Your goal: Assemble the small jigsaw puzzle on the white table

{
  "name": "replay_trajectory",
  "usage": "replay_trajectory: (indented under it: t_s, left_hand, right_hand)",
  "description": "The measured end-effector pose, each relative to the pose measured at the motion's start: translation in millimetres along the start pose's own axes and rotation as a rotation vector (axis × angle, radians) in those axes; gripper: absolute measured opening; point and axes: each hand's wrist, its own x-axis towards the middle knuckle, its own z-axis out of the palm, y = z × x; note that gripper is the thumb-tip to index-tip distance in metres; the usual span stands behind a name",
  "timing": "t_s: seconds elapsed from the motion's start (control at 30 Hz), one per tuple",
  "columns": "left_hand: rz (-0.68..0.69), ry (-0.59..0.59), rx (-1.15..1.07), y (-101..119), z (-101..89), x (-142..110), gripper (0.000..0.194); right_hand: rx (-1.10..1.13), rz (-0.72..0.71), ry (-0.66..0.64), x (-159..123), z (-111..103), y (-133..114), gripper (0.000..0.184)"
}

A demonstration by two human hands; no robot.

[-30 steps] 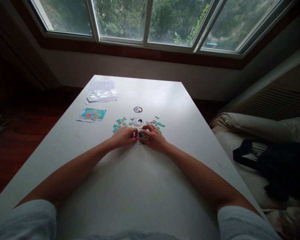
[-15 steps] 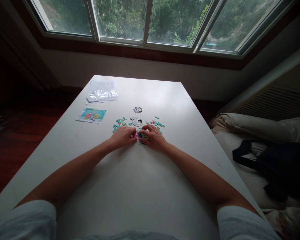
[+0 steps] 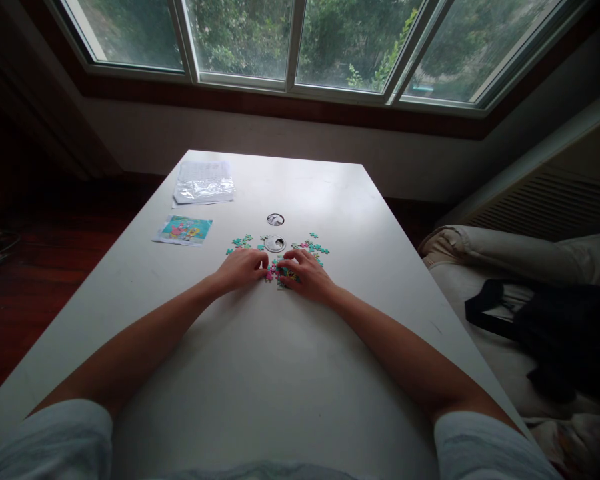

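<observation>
My left hand is curled, thumb and fingers close together at a pink puzzle piece on the left of a small joined section. My right hand arches over this joined puzzle section, gripping it between thumb and fingers and covering much of it. Loose teal puzzle pieces lie behind my left hand. More loose puzzle pieces, teal with some pink, lie beyond my right hand. Between the two groups is a round table opening with a silvery rim.
On the left of the white table lies a colourful cartoon picture sheet. Papers with a clear plastic bag lie behind it. A second round opening is farther back. A sofa with dark clothing stands at the right.
My left hand has drawn slightly left and away from the joined section, so more pink shows by its fingertips. My right hand has stayed in place.
</observation>
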Motion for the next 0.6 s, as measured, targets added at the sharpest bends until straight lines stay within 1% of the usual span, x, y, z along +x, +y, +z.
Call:
replay_trajectory:
  t_s: [0.23,0.6]
  left_hand:
    - [-0.018,0.013,0.003,0.5,1.9,0.4,0.013]
    - [-0.042,0.026,-0.032,2.1,5.6,-0.9,0.021]
  right_hand:
    - [0.002,0.002,0.004,0.4,1.8,1.3,0.033]
    - [-0.004,-0.004,0.004,0.8,2.4,1.2,0.032]
